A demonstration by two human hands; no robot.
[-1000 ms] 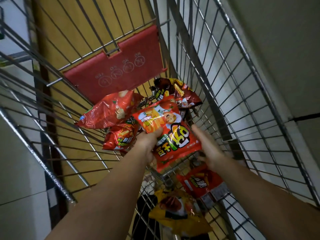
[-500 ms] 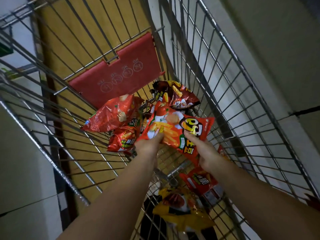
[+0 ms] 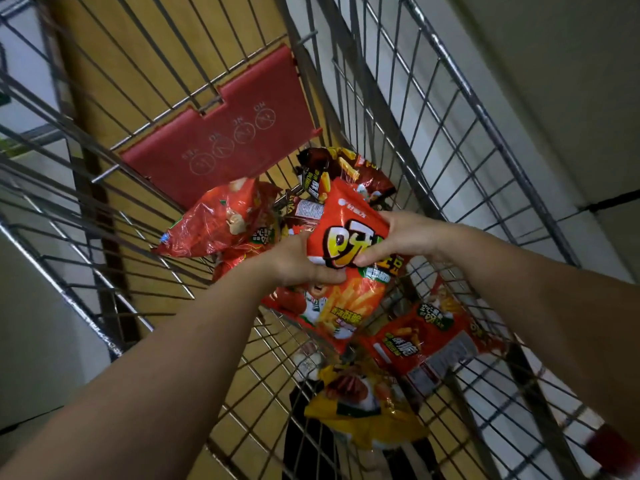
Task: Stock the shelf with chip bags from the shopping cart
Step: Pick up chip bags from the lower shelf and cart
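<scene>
We grip the red bag (image 3: 346, 271) in both hands, left hand (image 3: 298, 261) and right hand (image 3: 398, 237) clamped on it, cart (image 3: 450, 140) around, other bags (image 3: 221, 220) beyond our grip.

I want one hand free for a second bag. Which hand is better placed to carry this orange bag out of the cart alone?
Probably the right hand: its fingers wrap the orange bag's upper edge. The left hand only pinches the bag's side.
</scene>
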